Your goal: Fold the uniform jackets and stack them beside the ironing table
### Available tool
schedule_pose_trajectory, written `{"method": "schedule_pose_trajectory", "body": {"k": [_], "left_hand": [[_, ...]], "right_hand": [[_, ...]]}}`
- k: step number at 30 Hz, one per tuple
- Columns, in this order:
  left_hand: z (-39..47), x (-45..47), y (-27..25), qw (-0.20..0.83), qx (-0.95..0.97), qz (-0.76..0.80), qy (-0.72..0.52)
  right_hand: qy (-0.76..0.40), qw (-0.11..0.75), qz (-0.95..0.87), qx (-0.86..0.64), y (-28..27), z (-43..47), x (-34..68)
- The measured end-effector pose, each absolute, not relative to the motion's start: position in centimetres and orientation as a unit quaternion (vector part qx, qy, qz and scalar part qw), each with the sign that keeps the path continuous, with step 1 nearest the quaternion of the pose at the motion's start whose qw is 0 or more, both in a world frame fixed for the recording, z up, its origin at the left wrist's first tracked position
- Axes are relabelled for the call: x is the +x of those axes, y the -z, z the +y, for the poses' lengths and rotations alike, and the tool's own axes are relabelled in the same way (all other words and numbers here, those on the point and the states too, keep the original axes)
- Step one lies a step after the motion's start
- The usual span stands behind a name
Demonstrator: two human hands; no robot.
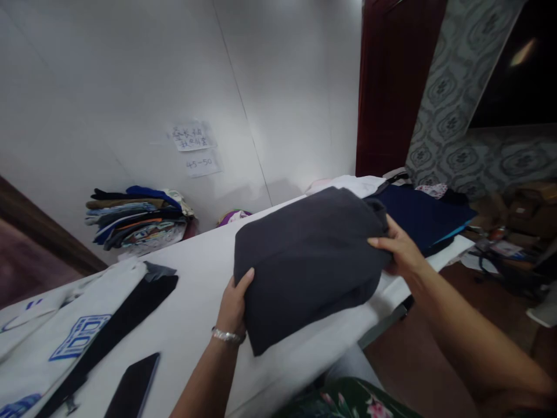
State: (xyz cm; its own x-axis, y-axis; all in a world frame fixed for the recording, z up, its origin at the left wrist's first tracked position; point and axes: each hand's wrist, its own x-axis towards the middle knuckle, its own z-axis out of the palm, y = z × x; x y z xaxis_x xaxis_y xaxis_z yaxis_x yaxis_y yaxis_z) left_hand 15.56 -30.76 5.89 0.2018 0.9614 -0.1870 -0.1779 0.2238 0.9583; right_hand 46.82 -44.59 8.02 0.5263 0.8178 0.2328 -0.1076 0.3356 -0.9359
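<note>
A dark grey folded garment [308,255] is held up between my two hands, just above the white table. My left hand [234,299] grips its left edge, thumb on top and the other fingers hidden beneath. At the right end, my right hand [395,247] pinches the cloth with its thumb over the near face and its fingers behind. A loose fold shows along the garment's right side. Its exact kind cannot be made out. A beaded bracelet sits on my left wrist.
On the white table [195,273] lie a white printed shirt [78,325], a black phone [133,386] and navy clothing [413,217] at the right. A stack of folded clothes [139,217] stands by the wall. Handwritten notes [194,136] hang above. Boxes [528,212] are far right.
</note>
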Motion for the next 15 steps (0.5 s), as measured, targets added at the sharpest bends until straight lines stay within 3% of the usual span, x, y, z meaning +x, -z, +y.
{"method": "schedule_pose_trajectory", "body": {"k": [8, 15], "left_hand": [[-29.7, 30.7, -11.3, 0.678, 0.522, 0.249, -0.454], [-28.8, 43.7, -13.1, 0.721, 0.492, 0.218, -0.436]], "right_hand": [[-0.155, 0.759, -0.388, -0.498, -14.9, -47.2, 59.8], [-0.104, 0.743, -0.35, -0.56, -18.4, -49.3, 68.9]]}}
